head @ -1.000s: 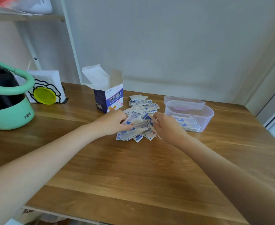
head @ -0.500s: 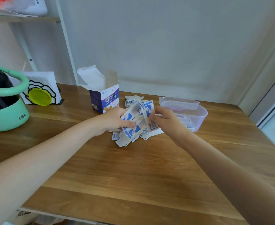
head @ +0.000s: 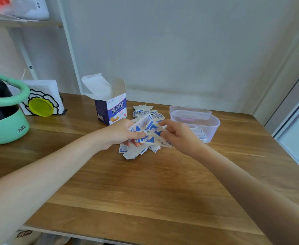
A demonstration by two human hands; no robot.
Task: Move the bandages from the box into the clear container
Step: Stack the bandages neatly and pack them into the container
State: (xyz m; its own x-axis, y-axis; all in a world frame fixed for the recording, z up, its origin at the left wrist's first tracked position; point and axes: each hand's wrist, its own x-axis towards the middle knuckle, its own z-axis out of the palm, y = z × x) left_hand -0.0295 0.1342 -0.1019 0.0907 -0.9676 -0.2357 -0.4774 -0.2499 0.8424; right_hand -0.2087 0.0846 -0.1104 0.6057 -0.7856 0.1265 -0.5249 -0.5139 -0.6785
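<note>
A bundle of white-and-blue wrapped bandages (head: 147,130) is lifted a little above the table, held between both hands. My left hand (head: 122,134) grips its left side with the thumb on top. My right hand (head: 177,134) pinches its right side. More loose bandages (head: 135,152) lie on the table below, and another small heap (head: 143,111) lies behind. The open blue-and-white bandage box (head: 110,110) stands upright to the left of them. The clear container (head: 207,128), to the right of my hands, holds several bandages.
A clear lid (head: 190,111) leans behind the container. At the far left stand a green pot with a black inside (head: 5,128) and a white card holder with a yellow disc (head: 41,106). The wooden table (head: 145,188) ends near me; a wall runs behind.
Both hands gathered bandages from the pile, then lifted the bundle off the table and turned it up between them. The view shifted slightly.
</note>
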